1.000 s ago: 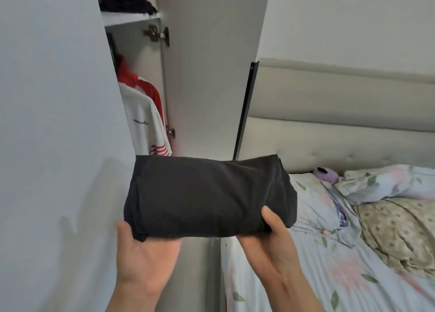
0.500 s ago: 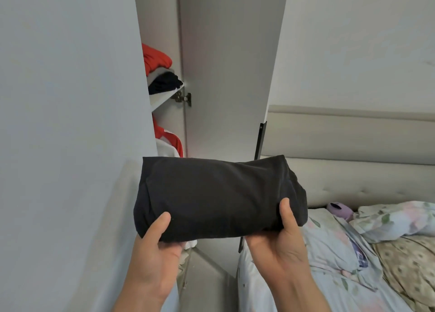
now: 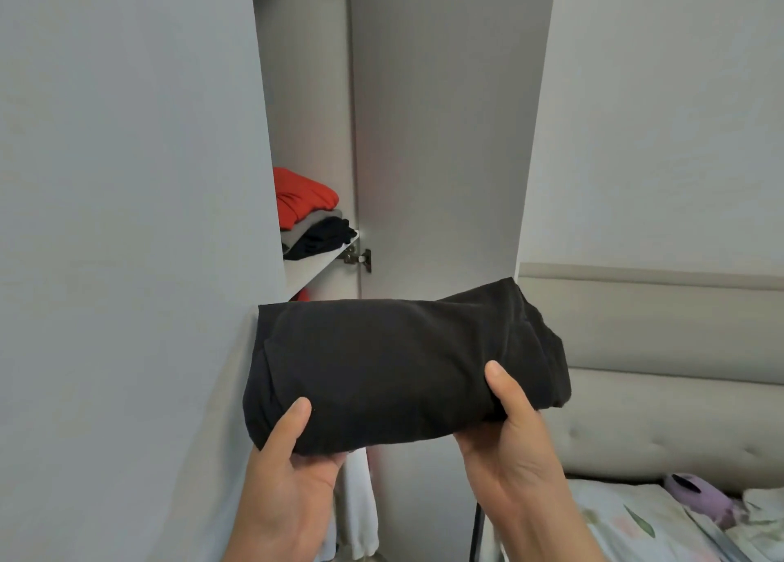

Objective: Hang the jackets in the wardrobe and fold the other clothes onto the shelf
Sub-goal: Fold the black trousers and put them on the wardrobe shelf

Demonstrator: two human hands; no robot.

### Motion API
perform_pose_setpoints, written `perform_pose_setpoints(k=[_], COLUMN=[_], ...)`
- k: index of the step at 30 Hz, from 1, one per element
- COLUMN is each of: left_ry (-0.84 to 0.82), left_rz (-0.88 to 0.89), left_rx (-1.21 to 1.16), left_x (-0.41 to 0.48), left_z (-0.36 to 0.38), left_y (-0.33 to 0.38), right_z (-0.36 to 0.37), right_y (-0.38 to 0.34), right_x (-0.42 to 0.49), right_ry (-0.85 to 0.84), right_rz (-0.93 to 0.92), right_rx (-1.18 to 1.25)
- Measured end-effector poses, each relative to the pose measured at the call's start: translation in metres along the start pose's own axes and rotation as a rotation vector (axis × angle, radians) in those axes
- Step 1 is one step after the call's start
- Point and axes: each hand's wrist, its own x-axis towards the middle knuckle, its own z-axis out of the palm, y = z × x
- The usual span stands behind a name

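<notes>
Both the left hand [image 3: 292, 468] and the right hand [image 3: 509, 447] gripped the folded black garment [image 3: 399, 362] from beneath, thumbs on top, below the wardrobe shelf [image 3: 316, 266]; soft and light, it probably needed support under both ends to stay folded.

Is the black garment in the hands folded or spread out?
Folded: the black fabric garment is a compact bundle, layered at one end, held by the left hand and right hand.

folded garment [image 3: 394, 362] before wardrobe shelf [image 3: 316, 266]; bed [image 3: 636, 523] right
</notes>
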Motion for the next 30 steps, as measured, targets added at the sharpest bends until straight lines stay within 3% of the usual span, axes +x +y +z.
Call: perform_pose_setpoints(k=[9, 16, 24, 30], left_ry=[0.018, 0.031, -0.111, -0.028], left_rz=[0.131, 0.214, 0.345, 0.45], left_rx=[-0.152, -0.138, -0.084, -0.146], left_x=[0.097, 0.153, 0.19, 0.212], left_z=[0.047, 0.087, 0.116, 0.143], left_y=[-0.009, -0.009, 0.001, 0.012], right_z=[0.019, 0.036, 0.072, 0.123], right_y=[-0.009, -0.02, -0.027, -0.034], right_x=[0.103, 0.173, 0.212, 0.238], right_ry=[-0.104, -0.154, -0.303, -0.395], right_rz=[-0.096, -0.143, -0.157, -0.152], right_rx=[-0.127, -0.095, -0.08, -0.065])
